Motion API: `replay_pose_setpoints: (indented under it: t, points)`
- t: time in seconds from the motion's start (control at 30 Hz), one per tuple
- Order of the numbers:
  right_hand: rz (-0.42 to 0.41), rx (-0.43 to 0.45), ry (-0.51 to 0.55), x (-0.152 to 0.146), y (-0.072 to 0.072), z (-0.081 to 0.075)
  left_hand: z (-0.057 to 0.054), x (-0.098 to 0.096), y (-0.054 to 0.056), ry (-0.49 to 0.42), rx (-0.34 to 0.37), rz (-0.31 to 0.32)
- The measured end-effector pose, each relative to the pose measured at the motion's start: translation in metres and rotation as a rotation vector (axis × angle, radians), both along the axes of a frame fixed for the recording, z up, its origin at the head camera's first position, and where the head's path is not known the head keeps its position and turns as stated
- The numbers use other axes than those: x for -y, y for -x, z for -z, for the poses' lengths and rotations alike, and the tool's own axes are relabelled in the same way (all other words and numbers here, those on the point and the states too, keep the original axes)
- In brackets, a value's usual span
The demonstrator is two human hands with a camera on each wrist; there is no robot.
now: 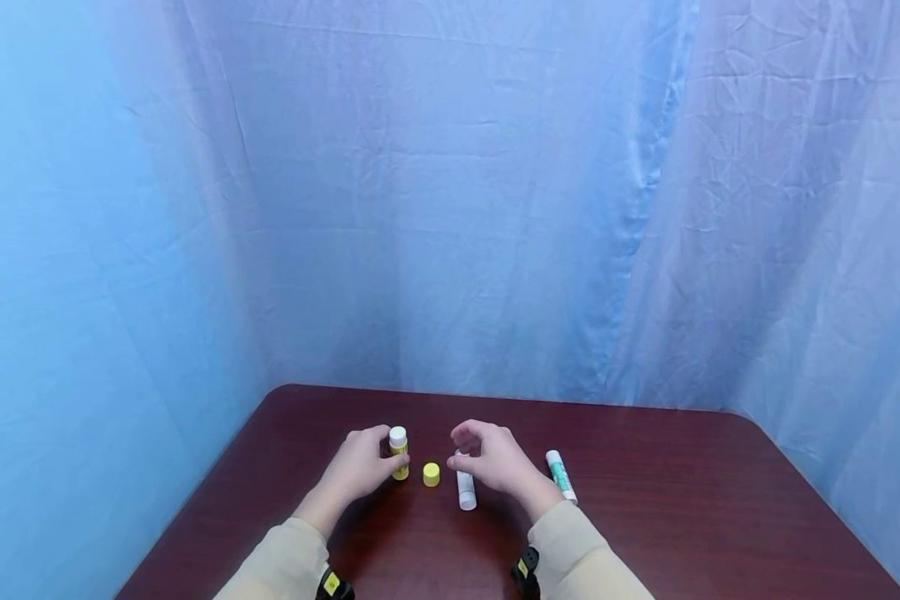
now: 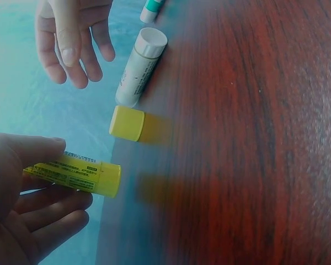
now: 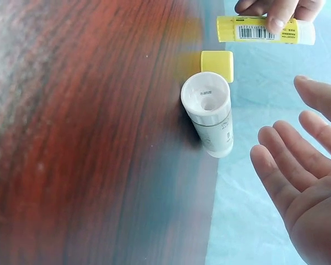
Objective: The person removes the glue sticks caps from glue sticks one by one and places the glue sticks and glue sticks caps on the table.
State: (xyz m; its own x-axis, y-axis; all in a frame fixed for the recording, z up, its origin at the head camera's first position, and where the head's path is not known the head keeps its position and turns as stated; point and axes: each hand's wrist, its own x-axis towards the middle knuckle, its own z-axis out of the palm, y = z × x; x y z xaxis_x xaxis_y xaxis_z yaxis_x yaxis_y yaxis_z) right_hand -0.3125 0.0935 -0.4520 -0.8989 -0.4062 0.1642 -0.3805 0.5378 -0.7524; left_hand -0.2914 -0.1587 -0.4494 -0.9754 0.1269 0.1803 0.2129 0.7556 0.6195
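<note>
My left hand [image 1: 362,460] holds a yellow glue stick [image 1: 400,467] upright between thumb and fingers, its white top end uncovered. In the left wrist view, its yellow base sits slightly above the tabletop. A loose yellow cap [image 1: 431,475] stands on the table just right of it. My right hand [image 1: 495,457] is empty, fingers loosely bent, above a white glue stick [image 1: 467,492] lying on the table. In the right wrist view, that white glue stick [image 3: 214,130] is apart from the fingers, its hollow end towards the camera.
A white and green glue stick [image 1: 559,475] lies to the right, partly behind my right wrist. Everything rests on a dark reddish wooden table [image 1: 682,500] with rounded far corners. Blue curtains [image 1: 450,208] hang behind it and along the sides.
</note>
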Motion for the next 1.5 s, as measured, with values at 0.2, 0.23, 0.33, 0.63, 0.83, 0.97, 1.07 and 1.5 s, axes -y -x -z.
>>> replay_pose_setpoints:
  t: [0.2, 0.23, 0.33, 0.63, 0.83, 0.97, 1.07, 1.5]
  points:
    - [-0.005, -0.007, -0.006, 0.0, 0.002, 0.001, 0.002, 0.001, 0.001, 0.005, 0.005, 0.017]
    - [-0.005, -0.009, -0.008, 0.0, 0.002, 0.001, 0.002, 0.001, 0.001, 0.003, 0.008, 0.019]
    - [-0.005, -0.01, -0.011, 0.0, 0.002, 0.002, 0.003, 0.002, 0.002, 0.004, 0.012, 0.023]
    - [-0.002, -0.009, -0.024, -0.002, 0.001, 0.0, 0.007, 0.005, 0.005, 0.017, 0.007, 0.032]
    - [-0.003, -0.023, -0.035, -0.003, 0.001, -0.003, 0.006, 0.005, 0.004, 0.004, 0.024, 0.034]
    - [0.008, -0.042, -0.044, -0.005, 0.0, -0.006, 0.006, 0.006, 0.005, -0.002, 0.025, 0.044]
    - [0.008, -0.061, -0.046, -0.007, -0.001, -0.009, 0.005, 0.008, 0.006, -0.01, 0.024, 0.05]
    - [0.012, -0.123, 0.005, -0.025, -0.002, -0.021, -0.008, 0.021, 0.002, -0.081, -0.018, -0.002]
